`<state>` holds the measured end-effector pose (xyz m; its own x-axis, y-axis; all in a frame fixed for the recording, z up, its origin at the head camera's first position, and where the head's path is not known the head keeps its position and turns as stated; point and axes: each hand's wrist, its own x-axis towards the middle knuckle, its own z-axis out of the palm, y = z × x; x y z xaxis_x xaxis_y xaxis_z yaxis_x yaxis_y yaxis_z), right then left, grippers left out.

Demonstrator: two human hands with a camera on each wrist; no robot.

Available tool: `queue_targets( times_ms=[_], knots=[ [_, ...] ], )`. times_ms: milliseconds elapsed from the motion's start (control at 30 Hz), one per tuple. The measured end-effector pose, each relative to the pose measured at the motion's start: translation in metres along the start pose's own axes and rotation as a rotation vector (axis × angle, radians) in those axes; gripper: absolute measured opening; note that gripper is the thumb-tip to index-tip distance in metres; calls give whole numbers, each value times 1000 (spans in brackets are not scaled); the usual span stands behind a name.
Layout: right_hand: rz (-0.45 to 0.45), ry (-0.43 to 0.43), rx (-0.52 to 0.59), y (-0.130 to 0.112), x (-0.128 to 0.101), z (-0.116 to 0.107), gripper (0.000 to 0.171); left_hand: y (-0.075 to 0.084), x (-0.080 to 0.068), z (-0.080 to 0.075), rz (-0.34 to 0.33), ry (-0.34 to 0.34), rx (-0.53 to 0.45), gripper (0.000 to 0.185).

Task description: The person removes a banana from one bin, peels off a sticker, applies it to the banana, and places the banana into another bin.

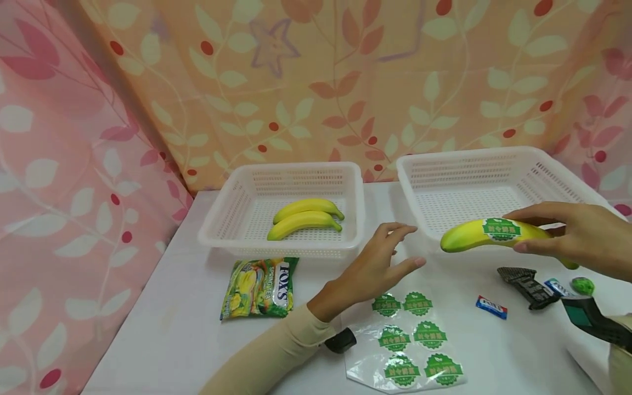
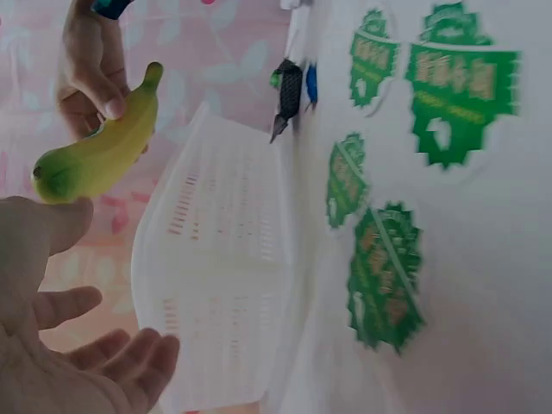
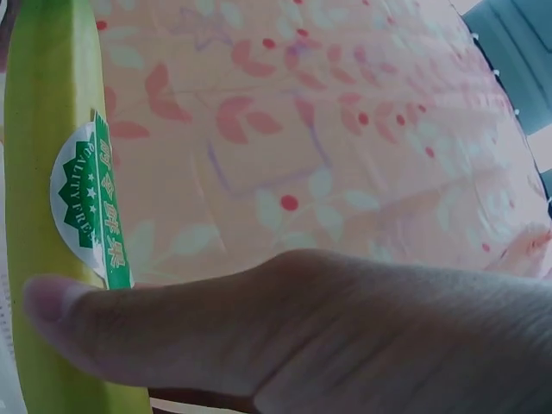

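Right of centre: right hand (image 1: 580, 236) grips a banana (image 1: 494, 235) with thumb and fingers curled round it, held above the front rim of the right basket (image 1: 494, 164).
Banana label: a green sticker (image 1: 501, 229) sits on its upper side; the right wrist view shows the thumb (image 3: 172, 323) touching the sticker's edge.
Left hand: left hand (image 1: 372, 269) hangs wide and relaxed over the table (image 1: 173, 329), holding nothing, near the banana's blunt tip but apart from it.
Open room: bare table lies between the two baskets and along the lower left of the frame; the right basket's floor shows free.
Left basket: left basket (image 1: 222, 214) holds two bananas (image 1: 306, 218), side by side.
Lower centre: sticker sheet (image 1: 415, 345) lies flat under the left wrist, its near edge curled.
Cut off: the banana's stem end is hidden behind the right hand; a dark green object at the lower right edge is hard to make out.
Elsewhere: candy bag (image 1: 259, 288) lies before the left basket; small wrappers (image 1: 525, 285) lie at the right.
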<state>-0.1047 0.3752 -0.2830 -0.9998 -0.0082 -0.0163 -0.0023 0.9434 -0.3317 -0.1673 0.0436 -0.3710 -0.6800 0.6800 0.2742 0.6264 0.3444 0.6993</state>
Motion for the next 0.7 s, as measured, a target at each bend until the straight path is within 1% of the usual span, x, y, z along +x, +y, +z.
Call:
queue_targets(
  times_ms=[100,200,367,500,700],
  knots=[
    [8,5,20,4,1,1,72,2,11,3,-49,-3,-25,72],
    [12,13,30,7,2,0,73,2,22,6,-99,12,-58,77],
    [29,12,40,9,3,-2,76,2,39,8,-159,39,-94,81],
    [46,-1,49,11,6,0,78,-1,48,10,-169,46,-84,81],
    [44,-19,55,9,11,3,77,-10,55,14,-167,62,-78,78]
  ],
)
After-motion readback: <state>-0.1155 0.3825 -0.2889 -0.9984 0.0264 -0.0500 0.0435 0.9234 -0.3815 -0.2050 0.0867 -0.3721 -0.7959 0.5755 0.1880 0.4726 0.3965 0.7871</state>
